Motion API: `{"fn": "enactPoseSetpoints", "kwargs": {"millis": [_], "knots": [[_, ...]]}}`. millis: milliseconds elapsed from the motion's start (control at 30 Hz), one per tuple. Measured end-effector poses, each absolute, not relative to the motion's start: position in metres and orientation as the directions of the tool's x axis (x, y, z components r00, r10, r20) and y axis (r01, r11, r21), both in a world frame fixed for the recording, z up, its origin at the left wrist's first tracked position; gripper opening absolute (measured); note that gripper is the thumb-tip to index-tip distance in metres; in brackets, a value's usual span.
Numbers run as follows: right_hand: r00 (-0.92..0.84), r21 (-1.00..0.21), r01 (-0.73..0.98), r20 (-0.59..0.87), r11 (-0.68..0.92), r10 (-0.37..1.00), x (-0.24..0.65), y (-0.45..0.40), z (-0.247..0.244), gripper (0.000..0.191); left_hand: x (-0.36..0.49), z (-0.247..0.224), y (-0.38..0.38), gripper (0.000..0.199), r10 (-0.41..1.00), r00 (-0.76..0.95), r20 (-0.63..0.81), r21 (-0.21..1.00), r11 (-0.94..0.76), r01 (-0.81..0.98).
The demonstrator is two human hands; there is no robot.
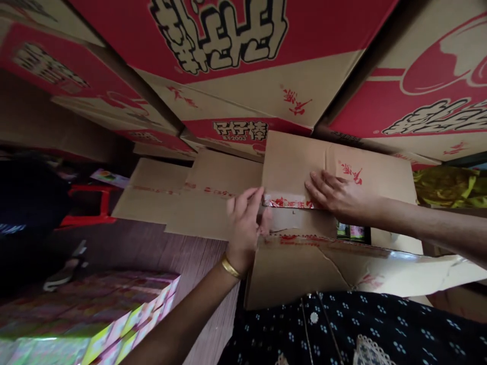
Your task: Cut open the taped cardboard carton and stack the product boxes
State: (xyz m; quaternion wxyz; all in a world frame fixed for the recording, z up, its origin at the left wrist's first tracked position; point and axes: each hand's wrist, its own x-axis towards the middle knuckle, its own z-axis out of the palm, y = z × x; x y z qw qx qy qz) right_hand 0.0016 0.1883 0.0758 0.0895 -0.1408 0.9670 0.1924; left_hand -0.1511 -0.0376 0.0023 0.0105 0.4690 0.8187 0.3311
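A brown cardboard carton [292, 162] stands in front of me, one flap folded over and the near flap [304, 276] standing out toward my body. Red-printed clear tape [289, 202] runs along the folded flap's edge. Curled fingers of my left hand [245, 218], with a gold bangle at the wrist, grip the flap's left corner by the tape end; the fingertips are partly hidden. Fairly flat on the upper flap lies my right hand [337, 195], fingers outstretched. Through a gap below my right wrist, green and pink packets [350, 231] show inside the carton.
Large red-and-brown printed cartons [243, 96] are stacked along the far side. Flattened cardboard [213, 213] lies on the floor to the left. A red plastic stool [104, 203] and a person in dark clothing [30, 218] are farther left. Pink-and-green boxes [125, 324] are stacked at lower left.
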Motion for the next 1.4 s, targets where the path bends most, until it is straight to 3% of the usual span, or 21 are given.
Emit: {"fn": "enactPoseSetpoints", "kwargs": {"millis": [200, 300, 467, 567, 633, 733, 867, 1000, 1067, 1167, 1267, 1400], "knots": [[-0.961, 0.362, -0.265, -0.171, 0.894, -0.216, 0.006, 0.183, 0.071, 0.049, -0.168, 0.006, -0.008, 0.043, 0.787, -0.557, 0.263, 0.463, 0.404, 0.789], [-0.966, 0.347, -0.248, -0.16, 0.905, -0.203, 0.007, 0.182, 0.068, 0.048, -0.16, 0.007, -0.005, 0.045, 0.761, -0.593, 0.263, 0.474, 0.433, 0.766], [-0.966, 0.287, -0.205, -0.212, 0.936, -0.147, 0.006, 0.18, 0.067, 0.051, -0.153, 0.025, 0.001, 0.036, 0.678, -0.731, 0.075, 0.658, 0.517, 0.547], [-0.962, 0.29, -0.206, -0.237, 0.935, -0.139, 0.007, 0.178, 0.072, 0.05, -0.161, 0.045, 0.014, 0.028, 0.768, -0.625, -0.141, 0.822, 0.443, 0.358], [-0.962, 0.31, -0.207, -0.238, 0.928, -0.136, 0.01, 0.176, 0.074, 0.049, -0.173, 0.053, 0.024, 0.028, 0.749, -0.633, -0.197, 0.861, 0.44, 0.253], [-0.959, 0.338, -0.219, -0.25, 0.915, -0.137, 0.014, 0.175, 0.076, 0.047, -0.195, 0.053, 0.033, 0.033, 0.569, -0.814, -0.117, 0.806, 0.533, 0.256], [-0.949, 0.32, -0.212, -0.292, 0.923, -0.117, 0.012, 0.175, 0.075, 0.048, -0.201, 0.048, 0.035, 0.017, 0.648, -0.719, -0.251, 0.692, 0.639, 0.335], [-0.944, 0.33, -0.203, -0.315, 0.922, -0.095, 0.007, 0.174, 0.073, 0.048, -0.189, 0.057, 0.035, 0.019, 0.657, -0.728, -0.196, 0.669, 0.632, 0.391], [-0.945, 0.339, -0.233, -0.301, 0.911, -0.13, 0.005, 0.173, 0.071, 0.046, -0.186, 0.064, 0.038, 0.02, 0.614, -0.749, -0.249, 0.725, 0.631, 0.276], [-0.954, 0.327, -0.26, -0.23, 0.908, -0.191, 0.002, 0.172, 0.069, 0.044, -0.192, 0.072, 0.045, 0.018, 0.499, -0.748, -0.439, 0.802, 0.593, -0.075], [-0.961, 0.296, -0.262, -0.163, 0.918, -0.222, -0.002, 0.172, 0.068, 0.044, -0.201, 0.075, 0.05, 0.015, 0.433, -0.68, -0.592, 0.776, 0.533, -0.336], [-0.95, 0.281, -0.312, -0.113, 0.908, -0.291, -0.008, 0.169, 0.068, 0.041, -0.209, 0.067, 0.045, 0.015, 0.452, -0.668, -0.591, 0.77, 0.562, -0.301]]}}
